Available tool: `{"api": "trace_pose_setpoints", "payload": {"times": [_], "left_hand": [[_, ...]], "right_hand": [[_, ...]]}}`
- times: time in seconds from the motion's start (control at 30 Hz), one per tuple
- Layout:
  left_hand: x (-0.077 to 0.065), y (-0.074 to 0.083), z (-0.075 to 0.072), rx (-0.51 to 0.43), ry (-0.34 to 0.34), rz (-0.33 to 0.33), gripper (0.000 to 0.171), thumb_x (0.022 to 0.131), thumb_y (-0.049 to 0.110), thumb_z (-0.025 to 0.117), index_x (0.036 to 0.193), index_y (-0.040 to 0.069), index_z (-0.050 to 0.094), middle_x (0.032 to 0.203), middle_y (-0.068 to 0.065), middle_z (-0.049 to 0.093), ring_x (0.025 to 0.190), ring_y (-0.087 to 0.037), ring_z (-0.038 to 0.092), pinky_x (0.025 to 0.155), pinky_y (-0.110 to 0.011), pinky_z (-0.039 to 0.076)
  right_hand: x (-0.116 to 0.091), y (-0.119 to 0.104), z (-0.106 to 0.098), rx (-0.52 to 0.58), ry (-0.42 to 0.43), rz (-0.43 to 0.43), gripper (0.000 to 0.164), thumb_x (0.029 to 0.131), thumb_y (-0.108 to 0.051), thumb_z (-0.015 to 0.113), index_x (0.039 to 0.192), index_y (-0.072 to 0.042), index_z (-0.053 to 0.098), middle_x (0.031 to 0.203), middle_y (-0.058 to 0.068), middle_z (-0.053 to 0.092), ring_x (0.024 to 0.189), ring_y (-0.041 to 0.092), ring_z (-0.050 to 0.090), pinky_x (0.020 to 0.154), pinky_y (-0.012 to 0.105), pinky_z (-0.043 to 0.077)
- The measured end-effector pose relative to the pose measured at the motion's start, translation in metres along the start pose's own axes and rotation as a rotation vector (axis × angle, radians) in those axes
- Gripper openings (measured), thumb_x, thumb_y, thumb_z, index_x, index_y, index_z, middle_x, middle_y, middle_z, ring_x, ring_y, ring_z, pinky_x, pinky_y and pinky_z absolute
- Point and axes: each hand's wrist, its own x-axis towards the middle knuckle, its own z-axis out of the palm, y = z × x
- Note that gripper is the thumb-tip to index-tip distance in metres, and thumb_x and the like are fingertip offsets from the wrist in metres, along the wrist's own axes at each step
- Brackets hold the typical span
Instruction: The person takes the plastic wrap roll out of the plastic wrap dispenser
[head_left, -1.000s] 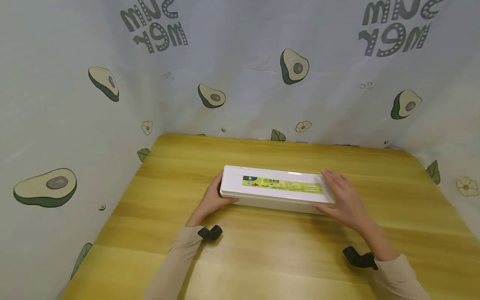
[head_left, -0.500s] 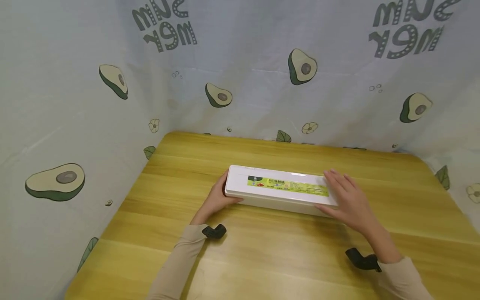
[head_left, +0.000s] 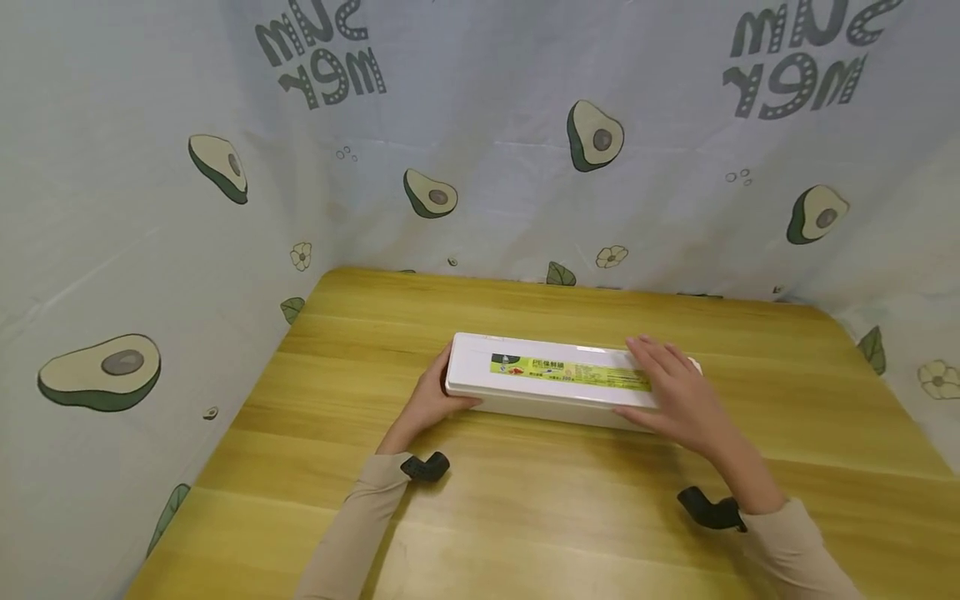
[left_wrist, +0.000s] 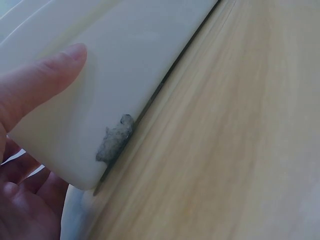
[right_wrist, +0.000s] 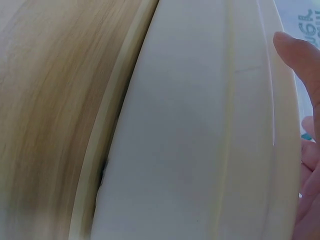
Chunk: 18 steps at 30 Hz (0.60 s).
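Observation:
A long white cling film box [head_left: 480, 379] with a yellow-green label [head_left: 570, 372] lies on the table, long side towards me. My left hand [head_left: 431, 400] grips its left end. In the left wrist view, the thumb [left_wrist: 47, 75] presses the front wall, and the fingers are partly hidden behind the end. My right hand [head_left: 686, 404] spans the lid near the right end, thumb at the front lid edge and fingertips at the far edge. The right wrist view has that thumb [right_wrist: 297, 52] against the lid's rim. A grey smudge [left_wrist: 115, 140] marks the box's lower front corner.
The wood-grain table [head_left: 540, 517] has rounded far corners. A white curtain [head_left: 495, 125] with avocado prints stands along its back and sides. Black curved wrist mounts [head_left: 426, 467] sit at both sleeve cuffs.
My right hand has slid a little to the left along the lid, and the box's right far corner now shows behind it. The left hand keeps its grip. The head view shifts slightly.

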Motion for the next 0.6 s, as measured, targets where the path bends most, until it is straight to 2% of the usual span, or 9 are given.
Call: {"api": "trace_pose_setpoints", "payload": {"times": [0.27, 0.47, 0.6], "left_hand": [[0.0, 0.002, -0.001, 0.016, -0.001, -0.001, 0.103, 0.071, 0.003, 0.078, 0.15, 0.003, 0.013, 0.153, -0.019, 0.028, 0.141, -0.034, 0.027, 0.116, -0.048, 0.023], [0.001, 0.002, -0.001, -0.019, -0.022, -0.004, 0.101, 0.073, 0.002, 0.077, 0.151, 0.004, 0.012, 0.154, -0.017, 0.027, 0.142, -0.033, 0.026, 0.116, -0.047, 0.022], [0.006, -0.019, 0.003, -0.024, 0.007, 0.016, 0.104, 0.07, 0.005, 0.08, 0.151, 0.011, 0.015, 0.153, -0.013, 0.03, 0.141, -0.03, 0.028, 0.116, -0.047, 0.023]], "right_hand": [[0.005, -0.004, 0.003, 0.01, 0.002, 0.004, 0.095, 0.072, -0.062, 0.069, 0.142, -0.005, 0.039, 0.135, 0.021, 0.05, 0.125, 0.035, 0.044, 0.119, 0.028, 0.014], [0.009, -0.005, 0.005, 0.032, 0.013, -0.014, 0.094, 0.075, -0.066, 0.063, 0.141, -0.005, 0.04, 0.135, 0.02, 0.05, 0.124, 0.035, 0.045, 0.118, 0.032, 0.017], [0.012, -0.006, 0.006, 0.037, 0.014, -0.038, 0.093, 0.076, -0.069, 0.058, 0.14, -0.003, 0.042, 0.135, 0.021, 0.05, 0.124, 0.036, 0.045, 0.119, 0.027, 0.014]]}}
